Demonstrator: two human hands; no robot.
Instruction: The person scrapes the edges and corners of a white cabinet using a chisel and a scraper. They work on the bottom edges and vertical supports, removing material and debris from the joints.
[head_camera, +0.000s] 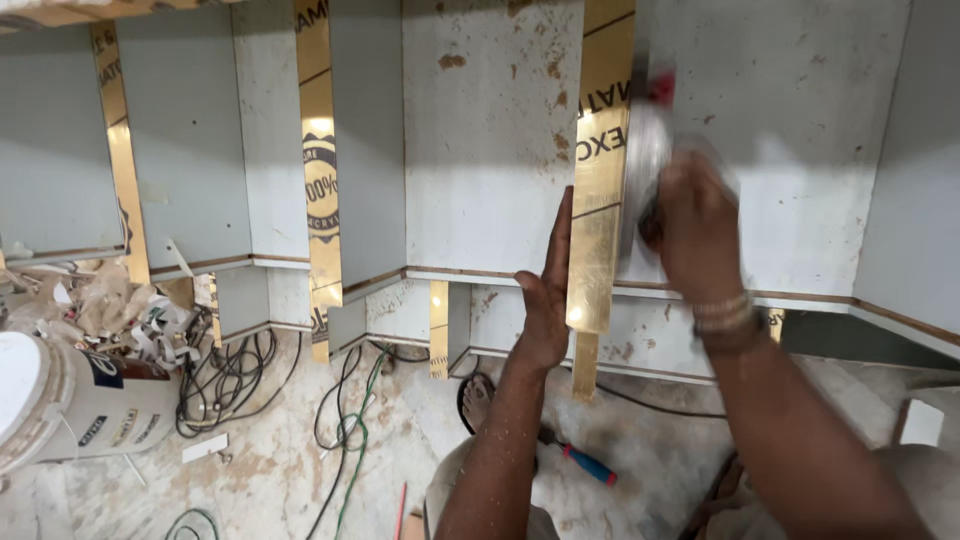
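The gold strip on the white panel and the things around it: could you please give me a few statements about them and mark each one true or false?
1. The left hand lies flat against the white panel, beside the gold strip. True.
2. The right hand is empty. False: it holds a blurred tool against the strip's edge.
3. A screwdriver with a red and blue handle lies on the floor. True.
4. The white bucket stands at the right. False: it is at the left, near tangled cables.
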